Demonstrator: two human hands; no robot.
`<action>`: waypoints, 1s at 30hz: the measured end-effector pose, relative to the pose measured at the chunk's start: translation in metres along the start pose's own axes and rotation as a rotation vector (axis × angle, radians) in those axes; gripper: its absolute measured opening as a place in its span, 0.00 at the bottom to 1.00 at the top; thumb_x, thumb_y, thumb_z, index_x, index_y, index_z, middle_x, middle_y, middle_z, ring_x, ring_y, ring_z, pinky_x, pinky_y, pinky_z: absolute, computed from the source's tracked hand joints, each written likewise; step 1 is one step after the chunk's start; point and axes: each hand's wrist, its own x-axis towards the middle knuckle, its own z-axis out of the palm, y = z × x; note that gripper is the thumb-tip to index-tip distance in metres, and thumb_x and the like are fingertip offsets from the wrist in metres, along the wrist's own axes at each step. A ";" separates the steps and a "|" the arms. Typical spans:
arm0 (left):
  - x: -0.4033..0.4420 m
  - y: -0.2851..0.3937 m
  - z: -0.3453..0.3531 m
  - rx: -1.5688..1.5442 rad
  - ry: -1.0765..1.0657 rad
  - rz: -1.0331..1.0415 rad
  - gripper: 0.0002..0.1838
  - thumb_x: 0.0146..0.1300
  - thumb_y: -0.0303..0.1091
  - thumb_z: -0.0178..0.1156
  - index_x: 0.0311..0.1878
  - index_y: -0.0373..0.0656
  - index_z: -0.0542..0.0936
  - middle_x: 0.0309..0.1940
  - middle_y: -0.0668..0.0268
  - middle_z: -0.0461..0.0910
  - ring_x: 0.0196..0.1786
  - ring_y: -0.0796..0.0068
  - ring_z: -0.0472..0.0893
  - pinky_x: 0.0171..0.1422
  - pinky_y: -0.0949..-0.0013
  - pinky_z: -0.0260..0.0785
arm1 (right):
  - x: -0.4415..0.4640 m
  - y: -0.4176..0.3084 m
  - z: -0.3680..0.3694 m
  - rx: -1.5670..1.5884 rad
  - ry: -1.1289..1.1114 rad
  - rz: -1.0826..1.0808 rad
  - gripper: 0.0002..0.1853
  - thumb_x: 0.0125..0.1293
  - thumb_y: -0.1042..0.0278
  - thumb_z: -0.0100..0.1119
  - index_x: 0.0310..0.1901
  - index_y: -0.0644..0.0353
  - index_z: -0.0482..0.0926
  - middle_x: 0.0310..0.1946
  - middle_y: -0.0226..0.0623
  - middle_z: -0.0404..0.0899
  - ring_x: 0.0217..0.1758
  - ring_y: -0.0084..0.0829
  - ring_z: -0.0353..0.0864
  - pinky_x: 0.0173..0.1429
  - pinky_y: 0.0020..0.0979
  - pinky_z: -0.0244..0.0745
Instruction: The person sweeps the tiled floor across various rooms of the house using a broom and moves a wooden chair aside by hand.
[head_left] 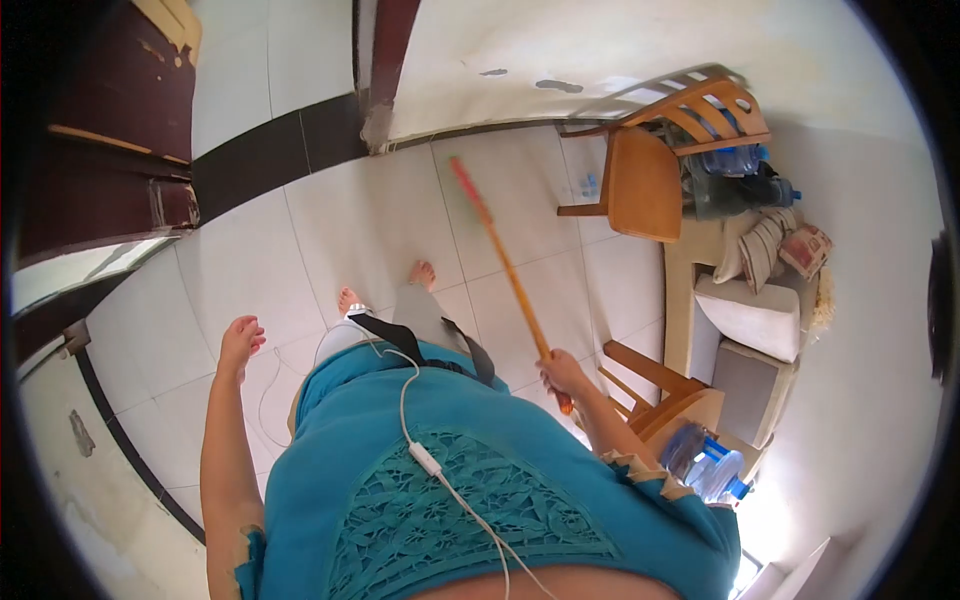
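Note:
A long wooden stick (513, 281) with a reddish far end slants up and to the left over the tiled floor. My right hand (563, 374) is closed around it near its lower end. Out to the left, my left hand (241, 343) hangs in the air over the floor with its fingers loosely bent and nothing between them. A white cable (404, 400) with a small white inline box (425, 459) runs down the front of my teal top (330, 440).
A wooden chair (645, 185) stands by the wall, with blue water bottles (735, 160) behind it. A sofa (750, 315) with cushions lies right. Another wooden chair (685, 415) and a large bottle (712, 468) are near my right arm. A dark door (110, 120) is upper left.

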 end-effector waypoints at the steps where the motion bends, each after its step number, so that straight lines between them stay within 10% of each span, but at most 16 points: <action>1: -0.004 0.002 0.005 -0.003 0.011 -0.003 0.16 0.56 0.38 0.47 0.47 0.43 0.68 0.34 0.64 0.74 0.31 0.79 0.73 0.38 0.76 0.64 | 0.023 -0.005 -0.016 0.090 0.002 0.002 0.08 0.52 0.68 0.49 0.23 0.63 0.65 0.14 0.35 0.66 0.11 0.26 0.66 0.12 0.29 0.62; 4: -0.024 0.014 0.022 0.061 0.024 -0.027 0.16 0.56 0.38 0.48 0.47 0.42 0.68 0.34 0.64 0.73 0.32 0.79 0.73 0.38 0.75 0.63 | 0.104 -0.030 -0.065 -0.002 0.120 -0.099 0.08 0.51 0.71 0.50 0.17 0.60 0.70 0.10 0.32 0.67 0.10 0.29 0.68 0.14 0.31 0.66; 7: -0.040 0.030 0.037 0.082 0.065 -0.028 0.17 0.56 0.38 0.48 0.47 0.41 0.69 0.34 0.64 0.73 0.32 0.78 0.72 0.39 0.75 0.63 | 0.189 -0.079 -0.106 -0.914 0.070 -0.159 0.10 0.50 0.75 0.46 0.16 0.67 0.72 0.13 0.40 0.75 0.15 0.34 0.77 0.20 0.28 0.73; 9: -0.054 0.038 0.048 0.086 0.083 -0.018 0.16 0.56 0.37 0.48 0.47 0.41 0.69 0.33 0.64 0.73 0.32 0.79 0.72 0.38 0.76 0.63 | 0.214 -0.121 -0.109 -0.377 0.173 0.092 0.11 0.50 0.76 0.45 0.16 0.69 0.73 0.13 0.42 0.75 0.13 0.35 0.76 0.18 0.29 0.72; 13: -0.071 0.054 0.072 0.075 0.099 0.024 0.16 0.56 0.37 0.48 0.46 0.41 0.69 0.32 0.66 0.74 0.32 0.80 0.73 0.38 0.77 0.63 | 0.257 -0.108 -0.079 -0.613 -0.095 -0.105 0.10 0.50 0.74 0.46 0.17 0.66 0.75 0.15 0.41 0.75 0.15 0.36 0.76 0.20 0.29 0.72; 16: -0.076 0.055 0.081 0.041 0.083 0.024 0.16 0.55 0.37 0.49 0.46 0.41 0.69 0.33 0.65 0.73 0.33 0.79 0.72 0.39 0.76 0.63 | 0.246 -0.036 -0.049 -1.524 -0.078 -0.608 0.09 0.45 0.66 0.55 0.19 0.64 0.75 0.20 0.47 0.76 0.28 0.39 0.77 0.26 0.33 0.71; 18: -0.073 0.050 0.085 0.031 0.057 0.014 0.17 0.54 0.37 0.50 0.46 0.41 0.69 0.34 0.65 0.73 0.34 0.78 0.72 0.40 0.76 0.63 | 0.113 -0.082 -0.032 -0.532 0.036 0.003 0.12 0.47 0.67 0.52 0.25 0.72 0.71 0.25 0.57 0.74 0.31 0.49 0.76 0.32 0.39 0.72; 22: -0.054 0.035 0.078 0.051 0.018 -0.013 0.17 0.55 0.37 0.50 0.46 0.40 0.69 0.34 0.65 0.73 0.33 0.79 0.72 0.38 0.77 0.63 | 0.100 -0.006 -0.006 -0.878 -0.011 -0.383 0.14 0.50 0.72 0.45 0.36 0.75 0.64 0.27 0.60 0.73 0.31 0.51 0.75 0.32 0.41 0.71; 30: -0.045 0.016 0.035 0.061 -0.069 0.158 0.17 0.55 0.37 0.49 0.46 0.39 0.69 0.34 0.65 0.73 0.33 0.78 0.72 0.38 0.77 0.63 | 0.041 0.008 0.012 -0.553 0.108 -0.158 0.10 0.52 0.70 0.44 0.34 0.67 0.67 0.21 0.51 0.72 0.20 0.39 0.76 0.21 0.35 0.70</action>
